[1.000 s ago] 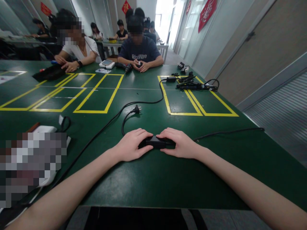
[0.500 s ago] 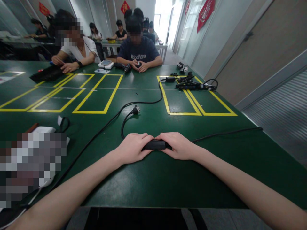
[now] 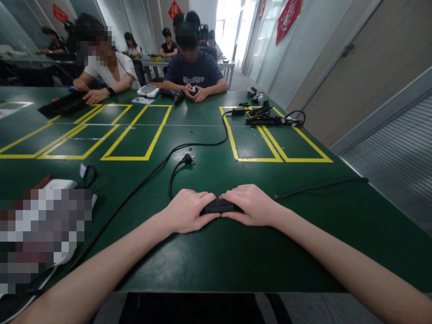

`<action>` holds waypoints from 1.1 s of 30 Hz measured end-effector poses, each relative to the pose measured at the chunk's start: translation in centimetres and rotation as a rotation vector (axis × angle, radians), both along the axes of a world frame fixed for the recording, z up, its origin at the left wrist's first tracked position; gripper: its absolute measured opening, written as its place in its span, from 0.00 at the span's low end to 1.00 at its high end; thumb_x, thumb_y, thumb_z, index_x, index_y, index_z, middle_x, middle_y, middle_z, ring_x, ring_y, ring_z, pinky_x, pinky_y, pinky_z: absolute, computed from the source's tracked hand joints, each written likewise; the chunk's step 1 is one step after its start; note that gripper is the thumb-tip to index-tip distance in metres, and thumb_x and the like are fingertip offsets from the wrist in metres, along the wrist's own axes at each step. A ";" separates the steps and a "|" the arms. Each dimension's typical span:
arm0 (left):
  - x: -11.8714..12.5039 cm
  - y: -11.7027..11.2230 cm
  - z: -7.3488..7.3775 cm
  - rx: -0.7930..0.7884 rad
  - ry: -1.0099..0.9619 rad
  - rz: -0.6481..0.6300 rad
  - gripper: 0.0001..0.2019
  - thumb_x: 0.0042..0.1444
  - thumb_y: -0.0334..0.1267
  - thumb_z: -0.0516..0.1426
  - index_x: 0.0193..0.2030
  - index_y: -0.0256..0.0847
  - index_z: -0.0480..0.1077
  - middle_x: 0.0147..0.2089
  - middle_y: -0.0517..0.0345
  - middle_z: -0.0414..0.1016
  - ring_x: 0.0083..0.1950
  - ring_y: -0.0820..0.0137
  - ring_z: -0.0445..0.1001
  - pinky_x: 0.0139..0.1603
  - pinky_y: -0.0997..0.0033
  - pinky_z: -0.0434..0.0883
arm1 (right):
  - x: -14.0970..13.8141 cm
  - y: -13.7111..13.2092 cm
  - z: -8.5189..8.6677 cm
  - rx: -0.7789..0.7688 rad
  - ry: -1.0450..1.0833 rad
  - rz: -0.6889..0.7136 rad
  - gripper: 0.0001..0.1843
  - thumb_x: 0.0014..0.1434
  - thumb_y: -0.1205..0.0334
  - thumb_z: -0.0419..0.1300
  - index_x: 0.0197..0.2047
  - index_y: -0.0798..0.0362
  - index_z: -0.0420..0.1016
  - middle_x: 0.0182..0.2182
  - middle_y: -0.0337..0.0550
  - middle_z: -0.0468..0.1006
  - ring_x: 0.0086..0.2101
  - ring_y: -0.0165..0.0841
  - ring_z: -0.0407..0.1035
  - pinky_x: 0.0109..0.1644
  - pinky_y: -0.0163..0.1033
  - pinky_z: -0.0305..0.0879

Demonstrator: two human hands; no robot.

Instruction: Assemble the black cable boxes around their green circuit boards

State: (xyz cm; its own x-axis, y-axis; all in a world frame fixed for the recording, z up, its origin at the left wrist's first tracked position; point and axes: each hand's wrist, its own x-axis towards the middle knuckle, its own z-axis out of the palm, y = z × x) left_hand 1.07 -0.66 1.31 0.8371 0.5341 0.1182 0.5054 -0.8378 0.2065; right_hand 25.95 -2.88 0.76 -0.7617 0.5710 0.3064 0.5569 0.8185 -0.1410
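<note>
A black power adapter (image 3: 220, 206) lies low over the green table (image 3: 236, 256), a grooved side facing me. My left hand (image 3: 189, 210) wraps its left end, thumb along the near side. Around the right end my right hand (image 3: 249, 205) is closed too, and the fingertips of both hands nearly meet in the middle. Beyond my left hand, a short black cord ends in a plug (image 3: 187, 159) resting on the table, prongs to the right. From behind my right hand a black cable (image 3: 324, 185) runs to the table's right edge. My palms hide the adapter's ends.
A long black cable (image 3: 153, 173) crosses the table on the left. Pixelated items (image 3: 43, 238) lie near left. Yellow tape outlines (image 3: 124, 158) mark the far half, with bundled black cords (image 3: 266, 118) at right. Two people sit opposite; a drill (image 3: 177, 96) lies between them.
The adapter has rolled in my hands, so a grooved side shows where a smooth one did. My right thumb has slid left along it. The plug has turned and shifted slightly left.
</note>
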 end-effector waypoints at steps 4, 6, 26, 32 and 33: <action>-0.1 0.0 0.0 0.003 -0.053 -0.011 0.18 0.72 0.54 0.53 0.51 0.40 0.71 0.41 0.55 0.83 0.38 0.61 0.83 0.38 0.66 0.70 | -0.1 -0.2 -0.2 0.043 -0.030 -0.026 0.19 0.75 0.48 0.53 0.46 0.55 0.75 0.33 0.47 0.83 0.31 0.37 0.77 0.36 0.40 0.63; -0.1 0.0 0.0 0.006 -0.056 -0.024 0.18 0.73 0.53 0.52 0.53 0.40 0.70 0.42 0.54 0.84 0.40 0.61 0.83 0.38 0.67 0.71 | -0.1 -0.2 -0.1 0.051 -0.012 -0.030 0.20 0.76 0.48 0.52 0.47 0.56 0.75 0.32 0.47 0.83 0.30 0.37 0.76 0.36 0.40 0.63; -0.7 0.2 0.1 0.012 -0.128 0.041 0.25 0.76 0.52 0.46 0.66 0.38 0.69 0.50 0.46 0.82 0.46 0.59 0.82 0.49 0.60 0.77 | 0.5 0.0 -0.3 0.275 0.079 -0.015 0.19 0.76 0.55 0.51 0.57 0.54 0.78 0.45 0.53 0.84 0.44 0.41 0.77 0.47 0.45 0.76; -0.6 0.0 0.4 -0.207 -0.219 0.121 0.21 0.73 0.52 0.53 0.62 0.39 0.73 0.52 0.49 0.83 0.48 0.60 0.82 0.49 0.62 0.76 | 1.0 0.0 -0.6 0.374 0.091 0.005 0.18 0.75 0.61 0.52 0.61 0.49 0.77 0.50 0.53 0.82 0.48 0.42 0.76 0.51 0.48 0.77; -0.6 0.0 0.3 -0.231 -0.250 0.126 0.20 0.72 0.51 0.55 0.59 0.39 0.74 0.51 0.50 0.83 0.48 0.61 0.82 0.49 0.63 0.76 | 1.0 0.0 -0.6 0.381 0.085 0.011 0.18 0.75 0.62 0.52 0.61 0.49 0.77 0.50 0.53 0.82 0.48 0.41 0.76 0.50 0.47 0.77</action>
